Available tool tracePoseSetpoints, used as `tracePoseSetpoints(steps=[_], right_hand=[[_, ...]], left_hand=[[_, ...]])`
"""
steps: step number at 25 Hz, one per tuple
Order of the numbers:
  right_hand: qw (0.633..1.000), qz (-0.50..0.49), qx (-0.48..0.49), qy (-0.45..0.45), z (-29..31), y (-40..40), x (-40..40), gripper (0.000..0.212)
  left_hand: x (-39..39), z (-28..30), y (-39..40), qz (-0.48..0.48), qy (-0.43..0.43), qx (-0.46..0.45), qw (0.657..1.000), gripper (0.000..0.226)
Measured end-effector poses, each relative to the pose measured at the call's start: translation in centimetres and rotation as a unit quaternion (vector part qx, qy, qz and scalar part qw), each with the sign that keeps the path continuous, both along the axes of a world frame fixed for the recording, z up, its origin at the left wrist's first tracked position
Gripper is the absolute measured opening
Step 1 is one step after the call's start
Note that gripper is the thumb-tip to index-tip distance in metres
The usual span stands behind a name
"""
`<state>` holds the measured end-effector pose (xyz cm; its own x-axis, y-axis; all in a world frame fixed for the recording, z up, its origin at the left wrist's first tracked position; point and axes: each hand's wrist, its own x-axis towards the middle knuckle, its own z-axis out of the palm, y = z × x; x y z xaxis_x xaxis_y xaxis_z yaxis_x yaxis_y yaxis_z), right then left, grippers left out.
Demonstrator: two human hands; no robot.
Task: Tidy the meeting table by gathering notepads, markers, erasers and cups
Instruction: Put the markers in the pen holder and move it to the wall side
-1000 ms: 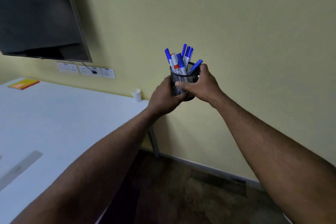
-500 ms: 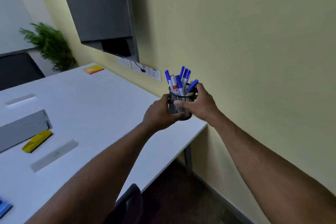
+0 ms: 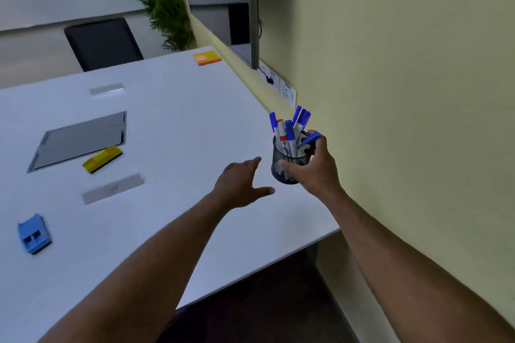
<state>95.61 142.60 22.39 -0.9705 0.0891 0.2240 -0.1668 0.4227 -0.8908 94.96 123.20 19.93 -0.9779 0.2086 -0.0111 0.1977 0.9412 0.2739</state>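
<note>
Half a second ago both hands clasped the cup (image 3: 289,160); now the left hand (image 3: 239,185) has let go and hovers above the table (image 3: 178,131) just beside the cup, fingers spread and straight. The right hand (image 3: 316,168) alone grips the cup, fingers curled round its mesh wall, holding it in the air over the table's near right edge, close to the wall. The view has swung left, so more of the table shows: a yellow eraser (image 3: 102,159), a blue eraser (image 3: 34,234) and a notepad (image 3: 207,57). The cup stands nearly upright, mouth up; the markers (image 3: 289,131) point caps up, fanning slightly right.
</note>
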Motion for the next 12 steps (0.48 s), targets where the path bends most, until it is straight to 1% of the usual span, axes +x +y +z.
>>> tracePoseSetpoints(steps=[2,3,7,9,12], right_hand=[[1.0,0.012,-0.005,-0.004,-1.6,-0.4,-2.1,0.089],[1.0,0.017,-0.011,-0.01,-2.4,-0.7,-3.3,0.089],[0.999,0.007,-0.02,-0.036,-5.8,-1.8,-7.5,0.073],[0.998,-0.002,-0.027,-0.048,-7.6,-2.6,-9.8,0.069],[0.997,-0.007,-0.019,-0.072,-10.3,-3.9,-13.1,0.071]], left_hand=[[-1.2,-2.0,-1.4,0.034,0.0,-0.002,0.999,0.092],[-1.9,-3.1,-2.2,0.046,-0.008,-0.006,0.999,0.091],[-4.6,-7.8,-5.1,0.073,-0.038,-0.027,0.996,0.086],[-6.5,-10.1,-6.5,0.094,-0.062,-0.034,0.993,0.085],[-9.3,-12.9,-8.8,0.101,-0.136,-0.046,0.985,0.096]])
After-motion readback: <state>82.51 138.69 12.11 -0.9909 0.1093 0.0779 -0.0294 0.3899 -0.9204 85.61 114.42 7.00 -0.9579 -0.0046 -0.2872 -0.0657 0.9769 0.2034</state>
